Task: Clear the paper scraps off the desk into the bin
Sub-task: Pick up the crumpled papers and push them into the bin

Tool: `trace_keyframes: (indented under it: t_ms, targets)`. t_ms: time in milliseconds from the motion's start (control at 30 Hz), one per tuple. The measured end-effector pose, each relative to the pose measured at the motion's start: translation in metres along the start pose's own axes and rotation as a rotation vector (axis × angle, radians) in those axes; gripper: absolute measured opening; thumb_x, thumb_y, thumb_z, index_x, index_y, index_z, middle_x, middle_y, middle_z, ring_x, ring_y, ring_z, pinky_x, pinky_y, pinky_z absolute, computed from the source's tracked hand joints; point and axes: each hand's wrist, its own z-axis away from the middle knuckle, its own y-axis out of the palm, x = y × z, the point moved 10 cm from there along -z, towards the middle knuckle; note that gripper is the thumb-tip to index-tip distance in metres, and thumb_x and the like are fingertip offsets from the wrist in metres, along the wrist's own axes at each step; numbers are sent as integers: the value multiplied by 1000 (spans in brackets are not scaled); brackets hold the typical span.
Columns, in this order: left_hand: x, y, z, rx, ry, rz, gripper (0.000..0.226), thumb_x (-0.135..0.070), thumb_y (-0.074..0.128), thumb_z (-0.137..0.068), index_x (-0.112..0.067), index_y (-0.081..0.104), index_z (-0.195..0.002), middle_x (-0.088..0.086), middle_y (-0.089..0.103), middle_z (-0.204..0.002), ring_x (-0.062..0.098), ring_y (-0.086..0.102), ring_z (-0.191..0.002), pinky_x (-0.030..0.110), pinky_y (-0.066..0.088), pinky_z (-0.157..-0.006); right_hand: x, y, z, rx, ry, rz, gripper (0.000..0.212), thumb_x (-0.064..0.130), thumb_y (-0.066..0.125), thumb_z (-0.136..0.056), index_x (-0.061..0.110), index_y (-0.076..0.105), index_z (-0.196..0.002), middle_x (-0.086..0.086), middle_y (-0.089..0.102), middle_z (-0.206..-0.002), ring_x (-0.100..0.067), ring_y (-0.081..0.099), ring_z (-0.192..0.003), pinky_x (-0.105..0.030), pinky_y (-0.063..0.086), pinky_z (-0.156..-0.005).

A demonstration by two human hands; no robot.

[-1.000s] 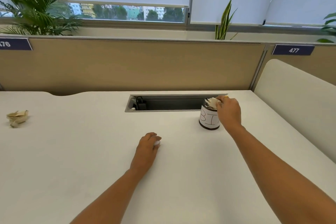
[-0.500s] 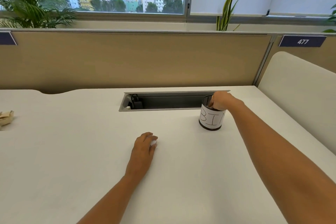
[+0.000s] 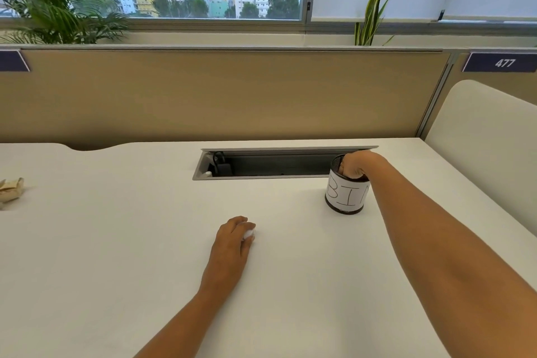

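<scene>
A small black mesh cup labelled BIN (image 3: 344, 197) stands on the white desk (image 3: 116, 256), right of centre. My right hand (image 3: 359, 164) is pushed knuckles-up into its mouth, with the fingertips hidden inside, and no paper shows there. At the desk's middle, my left hand (image 3: 229, 244) rests with its fingers curled around a small white paper ball (image 3: 249, 234). A crumpled cream paper scrap (image 3: 10, 189) lies at the far left edge of the view.
An open cable tray (image 3: 276, 167) with a black plug is sunk into the desk just behind the bin. A tan partition (image 3: 220, 96) closes the back and a cream side panel (image 3: 479, 154) the right. Plants stand on the window sill.
My right hand carried a cream scrap from the bin's rim down into the bin and sank deeper. My left hand stayed on the white ball. The view shifted slightly right.
</scene>
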Motion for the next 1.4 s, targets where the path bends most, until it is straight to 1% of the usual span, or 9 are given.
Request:
trace_keyframes:
  t_ms: [267, 433, 567, 900, 1067, 1167, 1233, 1300, 1400]
  targets:
    - [-3, 0, 0, -3, 21, -48, 22, -12, 50, -93, -11, 62, -111, 3, 54, -125, 18, 47, -117, 20, 37, -93, -3, -8, 4, -42, -3, -142, 39, 26, 41, -97, 5, 50, -129, -14, 53, -135, -32, 52, -121, -38, 44, -102]
    - [-4, 0, 0, 0, 24, -57, 22, -11, 49, -93, -11, 62, -110, 3, 54, -124, 18, 47, -116, 19, 35, -92, -10, -19, 9, -118, 43, -248, 41, 37, 56, -88, 6, 56, -116, -12, 63, -116, -30, 59, -95, -34, 48, -82]
    - [-4, 1, 0, 6, 20, -66, 22, -11, 49, -93, -11, 62, -110, 3, 54, -125, 18, 46, -117, 18, 33, -92, -14, -18, 10, -156, 80, -299, 47, 39, 59, -86, 5, 54, -119, -13, 61, -119, -30, 58, -106, -34, 48, -85]
    - [-3, 1, 1, 12, 24, -68, 23, -10, 49, -92, -11, 61, -112, 3, 53, -126, 18, 45, -117, 19, 35, -92, -18, -13, 13, -193, 99, -338, 44, 34, 55, -90, 1, 55, -120, -15, 62, -118, -28, 59, -105, -30, 47, -80]
    - [-5, 0, 1, 17, 26, -66, 24, -10, 49, -92, -11, 61, -113, 3, 52, -127, 19, 45, -117, 22, 38, -94, -22, -19, 16, -207, 95, -467, 43, 37, 62, -87, 3, 64, -114, -16, 66, -114, -22, 58, -75, -27, 43, -67]
    - [-7, -1, 2, 17, 27, -61, 24, -9, 49, -92, -12, 62, -113, 4, 52, -128, 19, 45, -119, 24, 39, -96, -25, -24, 20, -255, 77, -590, 35, 30, 62, -89, 1, 68, -107, -14, 68, -84, -17, 53, -56, -24, 46, -61]
    - [-8, -1, 3, 18, 29, -62, 25, -9, 49, -92, -12, 62, -113, 5, 52, -128, 20, 46, -119, 23, 38, -96, -29, -25, 22, -291, 68, -670, 31, 25, 63, -88, 0, 68, -106, -13, 68, -85, -21, 61, -63, -30, 53, -77]
    - [-8, -1, 2, 21, 32, -69, 25, -9, 49, -92, -12, 62, -114, 5, 52, -129, 20, 46, -119, 21, 35, -96, -32, -27, 25, -354, 59, -684, 27, 22, 63, -88, 1, 68, -105, -18, 68, -105, -28, 66, -89, -34, 53, -89]
    - [-10, 0, 2, 27, 34, -71, 25, -9, 50, -92, -12, 62, -114, 6, 52, -128, 20, 46, -119, 21, 35, -95, -36, -28, 30, -433, 52, -715, 24, 21, 64, -87, 2, 69, -101, -19, 67, -110, -31, 63, -102, -36, 53, -90]
